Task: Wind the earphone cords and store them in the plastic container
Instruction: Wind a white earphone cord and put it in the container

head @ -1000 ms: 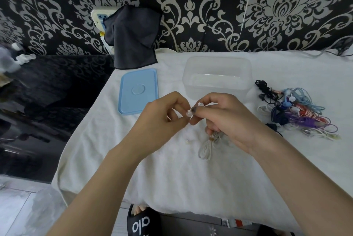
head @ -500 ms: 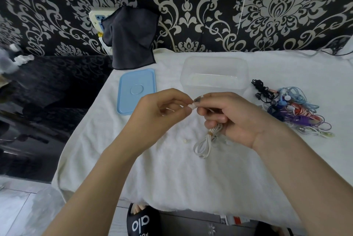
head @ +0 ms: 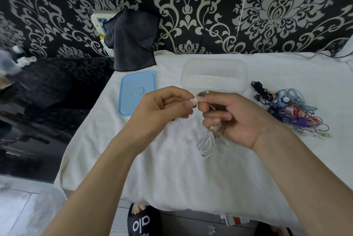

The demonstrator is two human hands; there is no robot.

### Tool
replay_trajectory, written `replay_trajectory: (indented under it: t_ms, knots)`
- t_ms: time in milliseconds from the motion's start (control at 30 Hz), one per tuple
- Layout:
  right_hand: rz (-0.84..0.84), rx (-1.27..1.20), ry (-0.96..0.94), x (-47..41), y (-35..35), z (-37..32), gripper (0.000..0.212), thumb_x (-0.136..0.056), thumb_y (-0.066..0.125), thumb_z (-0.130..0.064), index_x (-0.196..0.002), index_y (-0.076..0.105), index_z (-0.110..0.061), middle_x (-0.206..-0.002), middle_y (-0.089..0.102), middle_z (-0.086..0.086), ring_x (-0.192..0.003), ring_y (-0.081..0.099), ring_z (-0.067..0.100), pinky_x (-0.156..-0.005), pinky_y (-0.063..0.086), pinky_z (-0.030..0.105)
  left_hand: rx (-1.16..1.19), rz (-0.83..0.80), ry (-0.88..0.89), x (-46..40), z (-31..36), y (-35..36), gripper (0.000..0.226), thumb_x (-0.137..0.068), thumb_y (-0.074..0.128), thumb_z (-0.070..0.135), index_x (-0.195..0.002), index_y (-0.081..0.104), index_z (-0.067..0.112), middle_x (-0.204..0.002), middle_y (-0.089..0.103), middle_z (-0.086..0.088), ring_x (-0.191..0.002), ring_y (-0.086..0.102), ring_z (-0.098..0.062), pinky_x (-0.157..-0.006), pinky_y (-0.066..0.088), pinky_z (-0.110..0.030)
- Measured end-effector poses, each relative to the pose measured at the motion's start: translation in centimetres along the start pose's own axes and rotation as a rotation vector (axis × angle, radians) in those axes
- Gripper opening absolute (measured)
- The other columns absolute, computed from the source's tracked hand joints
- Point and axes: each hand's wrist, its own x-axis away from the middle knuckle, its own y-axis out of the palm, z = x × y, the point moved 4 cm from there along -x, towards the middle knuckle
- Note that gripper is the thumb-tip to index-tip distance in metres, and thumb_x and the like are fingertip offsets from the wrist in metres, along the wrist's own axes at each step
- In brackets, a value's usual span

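Note:
My right hand (head: 235,119) grips a wound white earphone cord (head: 208,141), bound with a small band, whose loops hang below my fingers over the white towel (head: 172,174). Between thumb and forefinger, my left hand (head: 164,109) pinches a small white earbud tip (head: 194,101) at the end of that cord, touching my right fingertips. The clear plastic container (head: 214,75) stands just behind my hands, with nothing visible inside. Its light blue lid (head: 136,91) lies flat to its left. A tangled pile of black, blue, red and purple earphones (head: 290,109) lies at the right.
A dark grey cloth (head: 131,38) hangs over a wall socket behind the lid. A glossy black surface (head: 47,101) lies left of the towel. Below the table edge is a black slipper (head: 142,222) on the floor. Tiny white bits (head: 185,141) lie on the towel.
Both hands have stayed together in front of the container. My left fingers now pinch the white earbud tip more plainly, and the cord loops hang a little lower from my right hand.

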Motion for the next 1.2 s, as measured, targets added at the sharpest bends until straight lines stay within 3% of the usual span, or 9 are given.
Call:
replay_trajectory:
  t_ms: [267,600,867,1000,1200]
  knots:
    - [-0.02,-0.129,0.038,0.3,0.3,0.0,0.004,-0.077,0.066,-0.008,-0.076,0.063,-0.006,-0.062,0.053,0.001,-0.034,0.025,0.005,-0.04,0.03,0.014,0.142,-0.028,-0.035,-0.3,-0.4,0.2,0.01,-0.087,0.07,0.018,-0.094,0.077,0.014,-0.09,0.075,-0.009,-0.081,0.068,-0.015,-0.083,0.054,-0.024]
    - [-0.018,-0.161,0.059,0.3,0.5,0.2,0.006,-0.079,0.065,-0.008,-0.079,0.06,-0.006,-0.064,0.053,0.002,-0.034,0.025,0.005,-0.041,0.031,0.014,0.261,-0.07,-0.106,-0.7,-0.7,0.5,0.011,-0.089,0.063,0.01,-0.096,0.068,0.003,-0.088,0.067,-0.009,-0.082,0.063,-0.018,-0.084,0.054,-0.025]
    - [-0.02,-0.224,0.051,0.2,0.8,0.3,0.013,-0.078,0.067,-0.008,-0.067,0.073,-0.004,-0.063,0.053,0.001,-0.036,0.022,0.005,-0.043,0.029,0.013,0.392,-0.064,-0.193,-1.0,-0.7,1.1,0.012,-0.096,0.056,0.007,-0.09,0.067,0.008,-0.097,0.063,-0.015,-0.082,0.062,-0.016,-0.081,0.055,-0.025]
    - [0.029,-0.253,0.046,-0.1,0.5,0.4,0.007,-0.079,0.067,-0.006,-0.084,0.063,-0.004,-0.063,0.055,0.002,-0.036,0.023,0.005,-0.042,0.031,0.014,0.284,-0.013,-0.14,-1.0,-0.7,1.1,0.013,-0.099,0.055,0.006,-0.092,0.065,0.006,-0.094,0.062,-0.018,-0.083,0.062,-0.019,-0.082,0.054,-0.025]
    - [0.04,-0.269,0.026,-0.2,0.5,0.4,0.008,-0.079,0.067,-0.006,-0.083,0.06,-0.008,-0.063,0.054,0.002,-0.036,0.022,0.005,-0.042,0.032,0.014,0.212,0.046,-0.051,-1.0,-0.5,0.8,0.01,-0.09,0.061,0.008,-0.092,0.068,0.002,-0.09,0.065,-0.019,-0.085,0.063,-0.021,-0.083,0.054,-0.025]
